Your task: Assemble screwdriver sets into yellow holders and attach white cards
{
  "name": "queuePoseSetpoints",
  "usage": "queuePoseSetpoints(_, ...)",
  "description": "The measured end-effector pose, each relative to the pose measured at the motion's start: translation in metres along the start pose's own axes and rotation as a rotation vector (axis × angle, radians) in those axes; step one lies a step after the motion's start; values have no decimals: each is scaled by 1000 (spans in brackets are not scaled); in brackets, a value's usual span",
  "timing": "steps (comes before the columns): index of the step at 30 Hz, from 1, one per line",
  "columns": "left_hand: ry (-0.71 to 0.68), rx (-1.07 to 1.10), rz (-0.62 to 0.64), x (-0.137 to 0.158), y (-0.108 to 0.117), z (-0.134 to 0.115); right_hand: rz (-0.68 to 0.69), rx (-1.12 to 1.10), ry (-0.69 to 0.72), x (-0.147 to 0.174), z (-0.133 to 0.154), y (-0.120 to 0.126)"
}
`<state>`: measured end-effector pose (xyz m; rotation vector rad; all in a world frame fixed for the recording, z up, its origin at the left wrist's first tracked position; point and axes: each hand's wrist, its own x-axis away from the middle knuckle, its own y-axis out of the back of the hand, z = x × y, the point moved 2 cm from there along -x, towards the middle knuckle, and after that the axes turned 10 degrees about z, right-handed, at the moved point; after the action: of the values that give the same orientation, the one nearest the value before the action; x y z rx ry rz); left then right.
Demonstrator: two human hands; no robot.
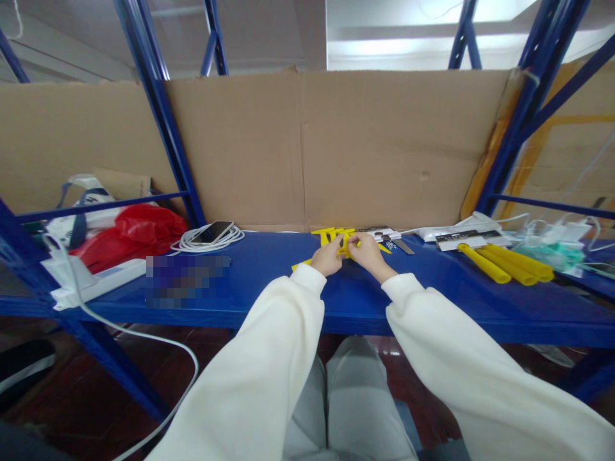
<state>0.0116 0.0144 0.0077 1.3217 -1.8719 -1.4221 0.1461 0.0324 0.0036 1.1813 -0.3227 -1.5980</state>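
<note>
Both hands meet over the blue shelf top (278, 282), straight in front of me. My left hand (328, 257) is closed, its fingertips at a small yellow plastic piece (344, 243). Thumb and index finger of my right hand (369, 254) pinch the same piece from the other side; the fingers hide much of its shape. Several more yellow plastic parts (327, 232) lie just behind the hands. Close to the right hand are a flat grey metal blade (404, 247) and small white-and-black packets (382, 234).
At the right lie several yellow-handled tools (485, 264) with black-and-white heads. A phone (214, 232) rests on a coiled white cable (235, 237) at the left, near a white power strip (120, 274) and a red bag (139, 234). Cardboard (384, 141) walls the back between blue posts.
</note>
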Motion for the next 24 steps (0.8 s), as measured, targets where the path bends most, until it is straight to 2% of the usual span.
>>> queuePoseSetpoints(18, -6, -3, -47, -1, -1, 3, 88, 218, 102, 10, 8, 11)
queuePoseSetpoints(24, -3, 1, -46, -1, -1, 3, 98, 176, 50, 7, 3, 10)
